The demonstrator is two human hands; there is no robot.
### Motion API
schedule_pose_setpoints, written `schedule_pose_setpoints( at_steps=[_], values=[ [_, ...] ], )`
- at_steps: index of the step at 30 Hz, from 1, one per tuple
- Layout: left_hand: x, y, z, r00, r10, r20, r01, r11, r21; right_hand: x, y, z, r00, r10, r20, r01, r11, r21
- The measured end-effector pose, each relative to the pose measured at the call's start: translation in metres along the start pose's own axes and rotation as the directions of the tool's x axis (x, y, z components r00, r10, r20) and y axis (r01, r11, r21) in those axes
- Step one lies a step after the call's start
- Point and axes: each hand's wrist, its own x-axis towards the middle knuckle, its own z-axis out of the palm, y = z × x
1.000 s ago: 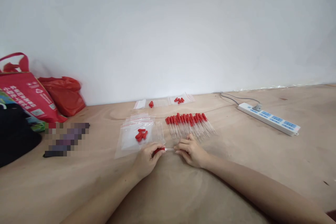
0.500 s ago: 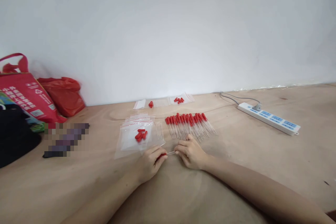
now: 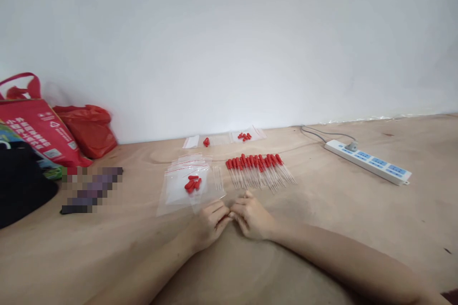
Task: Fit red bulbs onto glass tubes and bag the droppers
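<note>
My left hand (image 3: 213,223) and my right hand (image 3: 252,215) meet fingertip to fingertip above the near side of the table, both closed in a pinch. Half a second ago a red dropper bulb showed in the left and a thin clear dropper tube in the right; the fingers now hide both. Just beyond my right hand lies a row of red-capped droppers (image 3: 254,167), bulbs pointing away. Past my left hand, several loose red bulbs (image 3: 192,184) rest on a stack of clear zip bags (image 3: 171,195). A few bare tubes (image 3: 217,178) lie beside them.
Along the wall are more tubes (image 3: 220,139), a red bulb (image 3: 206,142) and a bag with red bulbs (image 3: 244,137). A white power strip (image 3: 368,162) with a grey cord lies right. Red bags (image 3: 89,128) and a black item (image 3: 23,186) stand left.
My right hand has moved left and slightly nearer, up against my left hand. The length of tube that showed between them, and the bulb, are now covered by fingers.
</note>
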Motion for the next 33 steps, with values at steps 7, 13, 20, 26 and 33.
schedule_pose_setpoints(
  at_steps=[7, 13, 20, 26, 33],
  values=[
    [-0.001, -0.016, -0.016, 0.968, -0.077, -0.237, 0.109, 0.986, 0.126, 0.009, 0.009, -0.008, 0.991, 0.119, -0.065, -0.116, 0.992, 0.04],
    [-0.006, -0.034, -0.015, 0.943, -0.118, -0.31, 0.189, 0.959, 0.211, 0.009, 0.051, -0.028, 0.883, 0.313, -0.349, -0.281, 0.949, 0.14],
    [-0.007, -0.035, -0.016, 0.924, -0.202, -0.324, 0.31, 0.893, 0.326, 0.012, 0.068, -0.024, 0.831, 0.339, -0.442, -0.337, 0.938, 0.087],
    [-0.007, -0.034, -0.017, 0.905, -0.272, -0.327, 0.381, 0.859, 0.342, 0.023, 0.072, -0.01, 0.823, 0.342, -0.454, -0.399, 0.916, -0.031],
    [0.0, -0.035, -0.017, 0.883, -0.222, -0.414, 0.308, 0.939, 0.154, 0.029, 0.052, -0.011, 0.874, 0.18, -0.451, -0.086, 0.971, 0.222]
  ],
)
